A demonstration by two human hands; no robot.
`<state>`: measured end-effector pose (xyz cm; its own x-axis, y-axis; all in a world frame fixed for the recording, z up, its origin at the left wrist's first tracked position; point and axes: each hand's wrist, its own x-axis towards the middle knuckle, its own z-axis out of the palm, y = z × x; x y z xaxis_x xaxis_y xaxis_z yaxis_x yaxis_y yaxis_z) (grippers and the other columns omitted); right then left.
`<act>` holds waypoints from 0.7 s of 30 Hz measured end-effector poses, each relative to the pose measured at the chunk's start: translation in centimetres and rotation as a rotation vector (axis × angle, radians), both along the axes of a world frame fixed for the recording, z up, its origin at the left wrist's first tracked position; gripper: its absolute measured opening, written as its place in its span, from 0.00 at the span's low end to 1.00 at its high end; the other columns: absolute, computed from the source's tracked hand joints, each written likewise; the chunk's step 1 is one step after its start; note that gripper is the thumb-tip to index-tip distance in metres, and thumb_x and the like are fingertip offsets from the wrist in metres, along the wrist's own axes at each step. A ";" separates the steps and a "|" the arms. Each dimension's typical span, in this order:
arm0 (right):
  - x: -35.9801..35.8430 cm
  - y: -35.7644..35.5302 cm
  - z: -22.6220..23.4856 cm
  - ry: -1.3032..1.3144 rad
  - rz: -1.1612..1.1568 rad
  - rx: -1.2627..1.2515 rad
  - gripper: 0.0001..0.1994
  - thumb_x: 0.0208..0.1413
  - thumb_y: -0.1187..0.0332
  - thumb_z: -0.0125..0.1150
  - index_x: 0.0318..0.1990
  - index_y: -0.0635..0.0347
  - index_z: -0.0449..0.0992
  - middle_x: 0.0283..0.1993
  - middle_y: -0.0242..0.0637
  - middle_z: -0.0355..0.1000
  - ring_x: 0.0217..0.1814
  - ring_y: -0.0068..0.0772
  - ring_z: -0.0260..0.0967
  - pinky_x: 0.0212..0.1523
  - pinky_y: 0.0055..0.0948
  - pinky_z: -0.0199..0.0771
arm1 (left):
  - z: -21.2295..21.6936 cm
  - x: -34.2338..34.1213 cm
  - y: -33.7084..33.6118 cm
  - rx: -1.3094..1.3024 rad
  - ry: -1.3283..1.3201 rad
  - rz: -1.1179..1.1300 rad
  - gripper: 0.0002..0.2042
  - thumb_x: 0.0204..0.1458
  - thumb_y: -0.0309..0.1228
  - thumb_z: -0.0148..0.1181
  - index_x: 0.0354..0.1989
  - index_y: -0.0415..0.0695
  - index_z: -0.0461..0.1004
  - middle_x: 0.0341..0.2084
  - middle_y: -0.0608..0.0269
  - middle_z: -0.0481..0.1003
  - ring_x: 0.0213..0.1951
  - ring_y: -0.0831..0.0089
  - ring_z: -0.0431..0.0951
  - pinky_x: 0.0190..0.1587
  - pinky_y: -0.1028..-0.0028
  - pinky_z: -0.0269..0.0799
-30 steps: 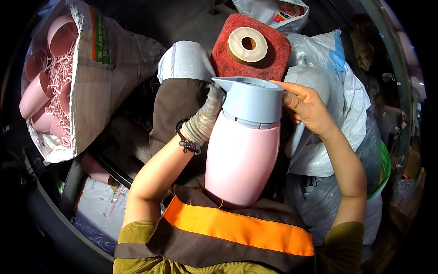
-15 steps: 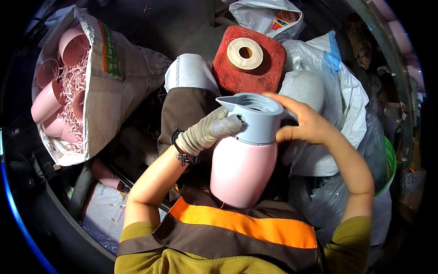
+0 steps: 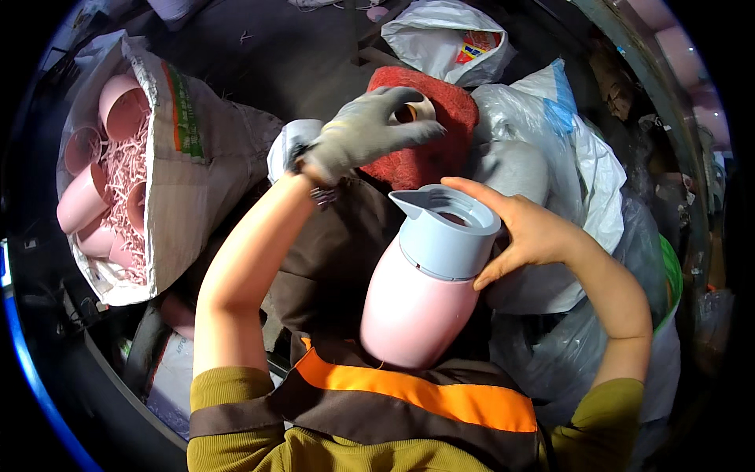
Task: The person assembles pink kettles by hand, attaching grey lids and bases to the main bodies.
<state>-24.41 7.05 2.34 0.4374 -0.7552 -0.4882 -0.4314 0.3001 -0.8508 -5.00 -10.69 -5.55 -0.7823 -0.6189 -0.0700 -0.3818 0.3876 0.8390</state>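
Observation:
A pink vacuum jug (image 3: pixel 417 311) with a grey-blue collar and pouring spout leans in my lap, its base against my apron. My bare right hand (image 3: pixel 519 228) grips the collar from the right side, fingers over the rim and thumb lower down; the handle is hidden behind it. My gloved left hand (image 3: pixel 373 130) is over a cream-coloured roll (image 3: pixel 425 108), apparently tape, lying on a red pad (image 3: pixel 432 161). Its thumb and fingers are apart around the roll, which they partly cover. Whether they touch it I cannot tell.
At the left, a white woven sack (image 3: pixel 193 189) holds pink jug bodies (image 3: pixel 82 198) and pink shreds. Clear and white plastic bags (image 3: pixel 543 126) lie at the right, beside a grey cloth-covered shape (image 3: pixel 515 169). Another white bag (image 3: pixel 440 35) stands at the back.
My left hand has let go of the jug's collar and moved up and away to the roll. The jug now tilts to the right, still in my right hand. The view has shifted slightly.

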 end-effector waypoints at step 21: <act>-3.6 -7.8 1.1 0.603 -0.339 -0.819 0.56 0.34 0.63 0.78 0.72 0.44 0.46 0.43 0.52 0.75 0.43 0.52 0.75 0.46 0.39 0.74 | 7.0 4.8 -6.3 -0.216 0.297 0.394 0.34 0.46 0.37 0.71 0.61 0.40 0.66 0.45 0.58 0.75 0.45 0.73 0.75 0.49 0.75 0.71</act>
<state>-28.05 -0.71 3.41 -0.0009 -0.9876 0.1573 -0.8491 -0.0823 -0.5217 -0.20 -16.99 1.43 -0.4545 -0.8455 0.2802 -0.2919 0.4386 0.8500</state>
